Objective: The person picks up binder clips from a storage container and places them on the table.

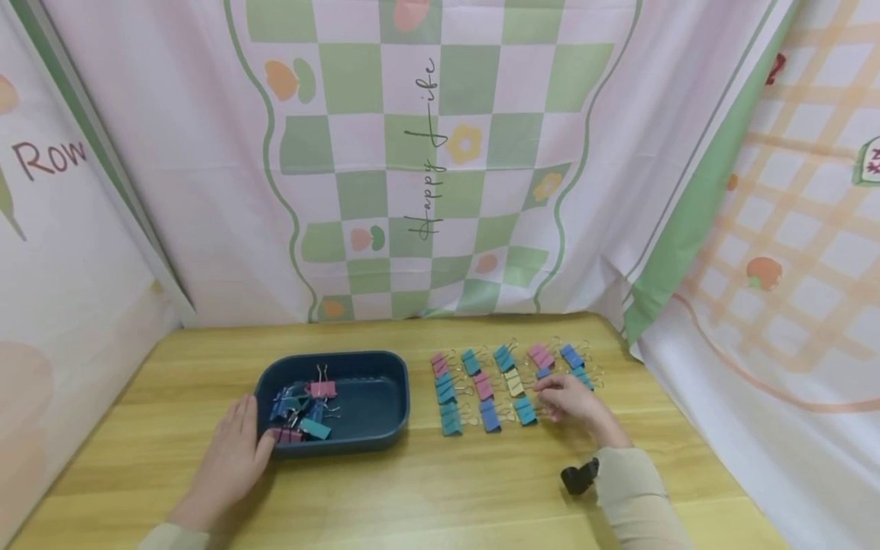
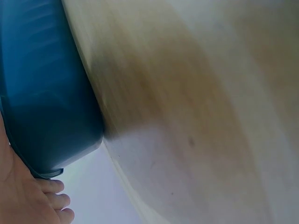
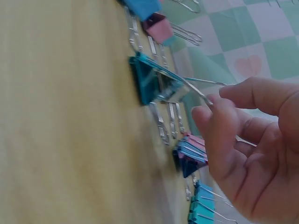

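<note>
My right hand [image 1: 572, 400] is over the right side of the table, thumb and forefinger pinching a wire handle of a teal binder clip [image 1: 525, 410]. In the right wrist view this teal clip [image 3: 148, 80] is at the near end of its column, other clips close behind it. My left hand [image 1: 234, 451] rests against the left end of a dark blue tray [image 1: 402, 397], fingers extended along its outside and thumb at the near corner. Inside the tray, a loose pile includes a pink clip [image 1: 323, 389] and a teal clip [image 1: 315, 428].
Binder clips stand in rows right of the tray, among them a yellow clip [image 1: 513, 383], a blue clip [image 1: 490, 416] and a pink clip [image 1: 541, 356]. A black device [image 1: 580, 477] is by the right sleeve. Printed curtains [image 1: 467, 191] rise behind the wooden table [image 1: 412, 504].
</note>
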{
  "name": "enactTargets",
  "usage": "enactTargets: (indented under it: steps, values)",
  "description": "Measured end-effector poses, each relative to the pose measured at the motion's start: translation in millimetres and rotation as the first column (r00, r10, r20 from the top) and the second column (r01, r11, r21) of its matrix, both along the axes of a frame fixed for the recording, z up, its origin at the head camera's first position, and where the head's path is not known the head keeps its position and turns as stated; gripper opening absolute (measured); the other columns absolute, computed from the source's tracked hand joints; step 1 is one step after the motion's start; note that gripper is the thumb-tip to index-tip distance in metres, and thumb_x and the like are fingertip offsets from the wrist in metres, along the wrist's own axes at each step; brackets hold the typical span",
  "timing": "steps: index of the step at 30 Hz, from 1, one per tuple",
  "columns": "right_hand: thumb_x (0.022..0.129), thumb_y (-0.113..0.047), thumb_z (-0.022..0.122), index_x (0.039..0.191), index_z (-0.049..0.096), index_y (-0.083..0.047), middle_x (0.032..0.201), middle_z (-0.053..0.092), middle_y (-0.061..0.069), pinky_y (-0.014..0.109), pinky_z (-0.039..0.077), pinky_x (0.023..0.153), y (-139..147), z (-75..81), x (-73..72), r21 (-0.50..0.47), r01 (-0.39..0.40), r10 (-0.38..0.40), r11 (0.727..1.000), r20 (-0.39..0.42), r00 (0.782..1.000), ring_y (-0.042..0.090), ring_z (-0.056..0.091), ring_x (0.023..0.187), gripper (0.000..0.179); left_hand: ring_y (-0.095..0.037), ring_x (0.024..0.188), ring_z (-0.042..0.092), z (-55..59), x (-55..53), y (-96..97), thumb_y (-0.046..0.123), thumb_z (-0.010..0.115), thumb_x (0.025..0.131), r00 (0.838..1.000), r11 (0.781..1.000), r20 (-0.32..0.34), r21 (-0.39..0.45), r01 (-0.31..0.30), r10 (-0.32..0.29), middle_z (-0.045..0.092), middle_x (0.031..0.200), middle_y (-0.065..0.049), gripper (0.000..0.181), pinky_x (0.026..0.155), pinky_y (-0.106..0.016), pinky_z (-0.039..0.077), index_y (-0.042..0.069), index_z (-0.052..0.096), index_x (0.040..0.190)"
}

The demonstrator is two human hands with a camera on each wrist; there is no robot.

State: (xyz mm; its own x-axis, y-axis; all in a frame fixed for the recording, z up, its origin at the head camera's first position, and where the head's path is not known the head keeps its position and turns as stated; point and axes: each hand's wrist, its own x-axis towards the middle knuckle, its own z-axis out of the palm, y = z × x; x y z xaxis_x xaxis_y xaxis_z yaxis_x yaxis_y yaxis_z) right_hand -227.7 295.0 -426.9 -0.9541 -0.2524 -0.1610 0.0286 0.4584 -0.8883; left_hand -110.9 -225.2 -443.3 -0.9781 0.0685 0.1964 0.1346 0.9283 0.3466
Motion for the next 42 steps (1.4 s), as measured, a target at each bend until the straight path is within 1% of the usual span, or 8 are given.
enactTargets:
  steps: [4,14,20,26,28,33,35,42]
  values:
    - [0.091,-0.007,0.052,0.111,0.051,0.016,0.069,0.054,0.007,0.023,0.042,0.046,5,7.6,-0.3,0.028,-0.001,0.001,1.0,-0.024,1.0,0.01,0.045,0.051,0.031,-0.052,0.128,0.015,-1.0,-0.2,-0.1,0.028,0.039,0.096,1.0,1.0,-0.002,-0.006,0.003,-0.003,0.013,0.141,-0.039,0.067,0.104,-0.059,0.015,-0.02,0.015,0.136]
    - [0.093,-0.012,0.052,0.117,0.05,0.013,0.089,0.058,0.02,0.038,0.053,0.061,-11,34.7,-7.8,0.066,-0.033,0.04,0.997,-0.114,0.993,0.028,0.057,0.069,0.035,-0.052,0.128,0.015,-1.1,1.0,-0.2,0.027,0.039,0.096,1.0,1.0,-0.005,-0.007,0.004,-0.004,0.014,0.14,-0.039,0.066,0.104,-0.059,0.015,-0.021,0.016,0.135]
    - [0.094,-0.019,0.051,0.119,0.052,0.007,0.098,0.06,0.016,0.044,0.052,0.068,-41,55.9,-11.6,0.101,-0.079,0.093,0.992,-0.14,0.986,0.032,0.057,0.079,0.035,-0.052,0.128,0.016,-0.3,1.4,0.4,0.028,0.039,0.096,1.0,1.0,-0.003,-0.007,0.009,-0.009,0.014,0.14,-0.04,0.066,0.103,-0.059,0.015,-0.021,0.017,0.135]
    - [0.094,-0.018,0.052,0.118,0.054,0.004,0.104,0.059,0.016,0.035,0.053,0.062,-78,71.9,-17.5,0.114,-0.14,0.158,0.984,-0.173,0.972,0.023,0.057,0.073,0.033,-0.052,0.128,0.015,0.6,1.5,0.9,0.028,0.039,0.096,1.0,1.0,0.008,-0.007,0.006,-0.006,0.013,0.14,-0.039,0.067,0.103,-0.059,0.014,-0.021,0.016,0.135]
    - [0.094,-0.015,0.052,0.117,0.055,0.005,0.1,0.058,0.016,0.033,0.052,0.06,-93,84.2,-11.7,0.106,-0.161,0.177,0.981,-0.178,0.968,0.022,0.057,0.071,0.03,-0.052,0.128,0.015,0.4,1.3,0.7,0.029,0.039,0.097,1.0,1.0,0.01,-0.008,0.005,-0.005,0.013,0.14,-0.039,0.067,0.104,-0.059,0.014,-0.021,0.016,0.135]
    - [0.092,-0.011,0.053,0.113,0.057,0.003,0.092,0.058,0.01,0.033,0.051,0.057,-124,91.1,-14.0,0.098,-0.211,0.229,0.972,-0.224,0.947,0.022,0.056,0.069,0.026,-0.052,0.128,0.015,0.8,0.9,0.5,0.028,0.04,0.096,1.0,1.0,0.004,-0.01,0.007,-0.007,0.013,0.141,-0.039,0.066,0.104,-0.059,0.015,-0.02,0.016,0.136]
    - [0.092,-0.011,0.053,0.113,0.057,0.002,0.092,0.058,0.01,0.034,0.051,0.056,-133,86.0,-20.4,0.103,-0.238,0.257,0.966,-0.239,0.936,0.022,0.056,0.068,0.025,-0.052,0.128,0.015,1.3,0.7,0.4,0.028,0.04,0.096,1.0,1.0,0.003,-0.013,0.009,-0.009,0.014,0.14,-0.039,0.066,0.104,-0.059,0.015,-0.02,0.016,0.135]
    - [0.092,-0.009,0.053,0.111,0.059,0.002,0.091,0.059,0.014,0.027,0.05,0.052,-175,87.9,-17.3,0.102,-0.306,0.322,0.946,-0.23,0.918,0.023,0.057,0.066,0.022,-0.052,0.128,0.015,3.2,0.6,1.0,0.027,0.04,0.096,1.0,1.0,0.016,-0.016,0.003,-0.003,0.013,0.14,-0.039,0.066,0.104,-0.059,0.014,-0.021,0.016,0.135]
